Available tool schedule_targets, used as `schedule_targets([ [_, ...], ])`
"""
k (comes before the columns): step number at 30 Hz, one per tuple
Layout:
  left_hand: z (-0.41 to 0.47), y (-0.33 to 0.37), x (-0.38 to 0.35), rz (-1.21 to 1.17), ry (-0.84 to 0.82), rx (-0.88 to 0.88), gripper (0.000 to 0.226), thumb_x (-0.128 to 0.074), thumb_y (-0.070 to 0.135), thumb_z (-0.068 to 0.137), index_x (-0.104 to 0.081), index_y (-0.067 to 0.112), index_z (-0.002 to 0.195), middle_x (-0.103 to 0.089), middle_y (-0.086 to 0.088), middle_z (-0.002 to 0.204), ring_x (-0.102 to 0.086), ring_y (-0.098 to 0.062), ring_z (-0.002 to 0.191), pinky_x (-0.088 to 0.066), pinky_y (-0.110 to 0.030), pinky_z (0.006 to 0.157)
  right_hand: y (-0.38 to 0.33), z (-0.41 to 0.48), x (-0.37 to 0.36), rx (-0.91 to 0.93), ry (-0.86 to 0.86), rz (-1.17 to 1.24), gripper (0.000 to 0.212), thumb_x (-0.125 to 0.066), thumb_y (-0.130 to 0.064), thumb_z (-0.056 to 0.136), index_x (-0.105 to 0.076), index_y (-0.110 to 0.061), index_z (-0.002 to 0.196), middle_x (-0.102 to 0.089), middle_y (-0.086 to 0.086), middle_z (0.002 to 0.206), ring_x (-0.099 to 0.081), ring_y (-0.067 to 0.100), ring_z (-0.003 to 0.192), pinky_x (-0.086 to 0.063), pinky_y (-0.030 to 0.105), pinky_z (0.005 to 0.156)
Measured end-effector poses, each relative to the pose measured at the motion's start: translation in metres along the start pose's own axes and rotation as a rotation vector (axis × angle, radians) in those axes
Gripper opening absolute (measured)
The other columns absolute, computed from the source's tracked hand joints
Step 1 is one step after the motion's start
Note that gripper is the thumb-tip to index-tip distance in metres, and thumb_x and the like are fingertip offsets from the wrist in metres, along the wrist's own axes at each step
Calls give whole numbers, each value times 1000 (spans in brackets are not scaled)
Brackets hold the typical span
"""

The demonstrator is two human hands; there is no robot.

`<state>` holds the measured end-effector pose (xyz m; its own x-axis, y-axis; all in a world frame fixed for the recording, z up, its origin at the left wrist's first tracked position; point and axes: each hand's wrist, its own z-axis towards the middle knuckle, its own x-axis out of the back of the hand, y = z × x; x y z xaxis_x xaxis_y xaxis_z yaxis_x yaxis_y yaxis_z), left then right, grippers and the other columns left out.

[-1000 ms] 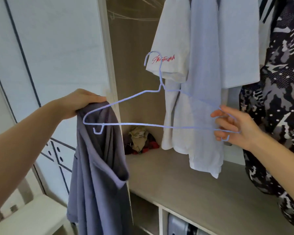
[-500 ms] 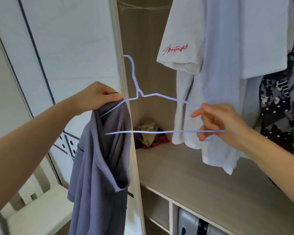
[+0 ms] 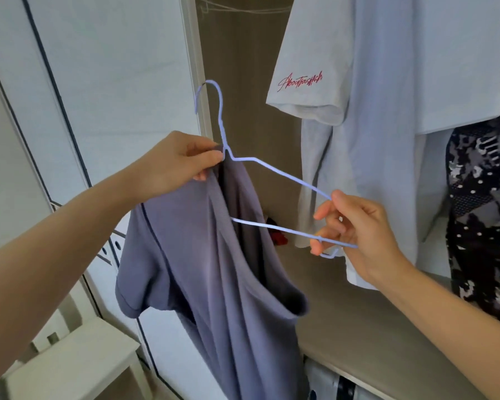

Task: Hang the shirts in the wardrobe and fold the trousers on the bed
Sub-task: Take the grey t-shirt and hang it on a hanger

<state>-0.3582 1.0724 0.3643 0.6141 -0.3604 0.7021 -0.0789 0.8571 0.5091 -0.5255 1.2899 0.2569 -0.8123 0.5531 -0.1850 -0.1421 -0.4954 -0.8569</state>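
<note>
A purple-grey shirt (image 3: 211,261) hangs from my left hand (image 3: 176,163), which pinches its collar right at the neck of a pale blue wire hanger (image 3: 274,168). The hanger's left half is inside the shirt's neck opening; its right half sticks out. My right hand (image 3: 355,229) grips the hanger's right end, fingers around the bottom bar and the small hook there. The hanger's top hook points up in front of the wardrobe's door frame.
Inside the open wardrobe hang a white shirt with red script (image 3: 315,82), a pale blue shirt (image 3: 387,140) and a dark patterned garment (image 3: 482,212). A wooden shelf (image 3: 373,336) lies below them. The white wardrobe door (image 3: 98,67) stands left, a white stool (image 3: 70,362) bottom left.
The hanger has slid leftward into the shirt's neck opening, so its left end is now hidden in the cloth. My left hand has shifted to the hanger's neck.
</note>
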Motion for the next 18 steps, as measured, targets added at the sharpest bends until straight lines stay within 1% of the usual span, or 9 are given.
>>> schedule_targets([
  [2,-1,-3,-2,243,32,-114,15,-56,34,97,-71,32,98,-65,-2,89,-56,-9,82,-42,-24,77,-4,-1,1,-7,12,41,37,-60,-42,76,-71,-9,62,-27,2,47,-58,33,40,-54,37,52],
  [4,-1,-6,-6,365,81,-213,27,-52,47,94,-66,24,90,-53,-1,88,-47,-12,85,-36,-26,82,-5,-4,1,-19,3,84,36,-60,-42,74,-71,-10,61,-29,0,45,-58,32,39,-53,34,50],
  [6,-3,-6,-11,275,95,-230,38,-48,44,97,-55,11,78,-46,7,76,-42,-7,75,-34,-17,74,-7,-7,0,-24,-27,113,36,-59,-41,74,-72,-10,61,-31,-1,44,-57,32,38,-51,32,49],
  [8,-6,-3,-18,161,96,-202,37,-49,31,102,-47,11,70,-41,9,63,-38,-5,61,-32,-14,60,-7,-10,4,-58,-106,150,38,-57,-42,76,-72,-9,65,-37,0,46,-58,34,41,-51,32,50],
  [11,-9,-1,-23,82,132,-195,37,-50,23,101,-46,9,68,-39,9,60,-35,-3,57,-30,-12,57,-6,-11,14,-216,-244,287,49,-47,-47,83,-74,-7,72,-51,5,56,-62,33,53,-54,35,56],
  [13,-9,0,-24,27,148,-177,39,-52,23,101,-44,7,66,-36,8,59,-33,-3,56,-28,-14,55,3,-8,20,-349,-228,442,55,-39,-50,86,-76,-9,76,-59,3,64,-64,25,57,-55,33,56],
  [14,-9,-1,-25,6,154,-168,39,-53,23,100,-46,7,66,-36,9,58,-32,-3,56,-28,-14,55,11,-6,21,-378,-216,461,51,-43,-49,86,-77,-11,82,-63,3,70,-67,24,60,-56,31,55],
  [16,-9,-1,-27,-27,162,-148,35,-54,24,100,-56,9,67,-41,10,56,-35,-2,55,-28,-13,54,31,-4,16,-400,-253,401,39,-65,-43,78,-76,-12,98,-69,6,87,-71,27,76,-58,32,59],
  [18,-10,-1,-29,-65,165,-137,31,-55,25,99,-67,10,75,-47,10,58,-40,-2,57,-30,-11,55,53,-6,2,-422,-325,289,40,-75,-31,75,-72,-10,108,-68,11,101,-68,33,97,-58,39,76],
])
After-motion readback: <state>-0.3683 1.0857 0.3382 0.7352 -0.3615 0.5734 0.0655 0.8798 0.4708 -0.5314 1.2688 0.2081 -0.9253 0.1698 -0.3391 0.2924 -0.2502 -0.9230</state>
